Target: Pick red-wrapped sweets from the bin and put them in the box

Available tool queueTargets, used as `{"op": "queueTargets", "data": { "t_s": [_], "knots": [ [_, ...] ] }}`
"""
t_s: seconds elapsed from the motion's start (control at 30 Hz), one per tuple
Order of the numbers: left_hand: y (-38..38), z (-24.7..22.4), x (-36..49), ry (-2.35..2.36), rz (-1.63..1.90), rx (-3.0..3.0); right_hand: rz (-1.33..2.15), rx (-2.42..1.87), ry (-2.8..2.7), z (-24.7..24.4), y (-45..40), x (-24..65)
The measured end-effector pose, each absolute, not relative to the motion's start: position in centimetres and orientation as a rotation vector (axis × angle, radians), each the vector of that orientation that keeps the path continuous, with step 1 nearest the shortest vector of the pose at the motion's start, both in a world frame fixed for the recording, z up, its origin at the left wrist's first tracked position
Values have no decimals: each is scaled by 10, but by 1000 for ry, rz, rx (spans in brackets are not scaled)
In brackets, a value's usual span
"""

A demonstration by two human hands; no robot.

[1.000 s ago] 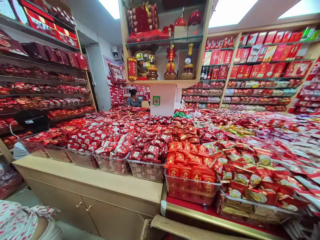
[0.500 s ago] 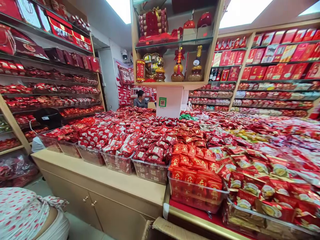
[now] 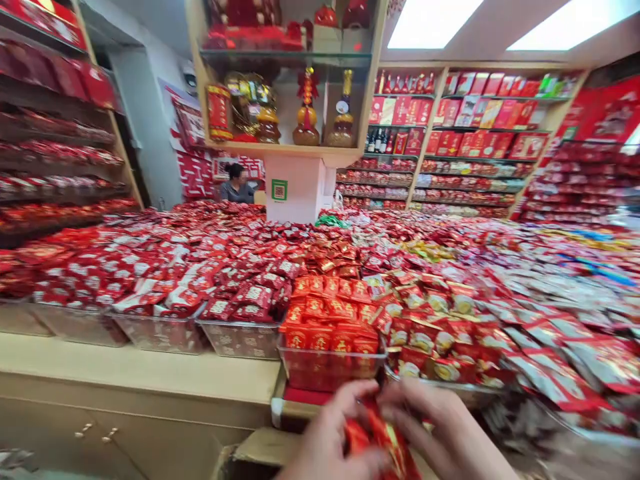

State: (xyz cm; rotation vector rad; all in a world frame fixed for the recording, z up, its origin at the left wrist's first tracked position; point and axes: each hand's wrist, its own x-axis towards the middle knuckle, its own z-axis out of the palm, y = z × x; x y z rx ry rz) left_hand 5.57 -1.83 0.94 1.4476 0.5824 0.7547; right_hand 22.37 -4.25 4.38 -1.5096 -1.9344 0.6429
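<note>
At the bottom of the head view my left hand (image 3: 327, 437) is closed round a few shiny red-and-gold candy packets (image 3: 390, 443). From the other side my right hand (image 3: 445, 427) closes its fingers on the same packets; motion blurs the fingertips, and their exact number is unclear. Just beyond my hands stands a clear plastic bin (image 3: 333, 370) of upright red packets with gold writing. To its right, red packets with round pale pictures (image 3: 445, 340) fill another bin, partly behind my right hand.
Clear bins of dark red packets (image 3: 245, 337) line the beige cabinet top (image 3: 150, 363) at left. An open cardboard box (image 3: 260, 450) is below the counter edge. A glass-shelved display case (image 3: 285, 152) hangs over a white pillar (image 3: 300, 190). Behind the heap sits a person (image 3: 237, 187).
My view has turned to the right. Both hands have come into the picture from below, holding red packets. The squatting person in spotted clothing at lower left has left the view.
</note>
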Motion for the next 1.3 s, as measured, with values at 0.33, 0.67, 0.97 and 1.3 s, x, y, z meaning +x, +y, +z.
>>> {"op": "queueTargets", "data": {
  "t_s": [0.33, 0.67, 0.97, 1.3],
  "knots": [
    [7, 15, 67, 761, 756, 1356, 890, -1228, -1317, 22, -10, 224],
    [5, -6, 58, 854, 1020, 1013, 1244, -1118, -1055, 15, -21, 228],
    [4, -4, 60, 909, 1036, 930, 1323, -1047, -913, 1, -25, 217],
    [4, -11, 60, 835, 987, 1047, 1085, -1108, -1322, -9, -27, 217]
  ]
}}
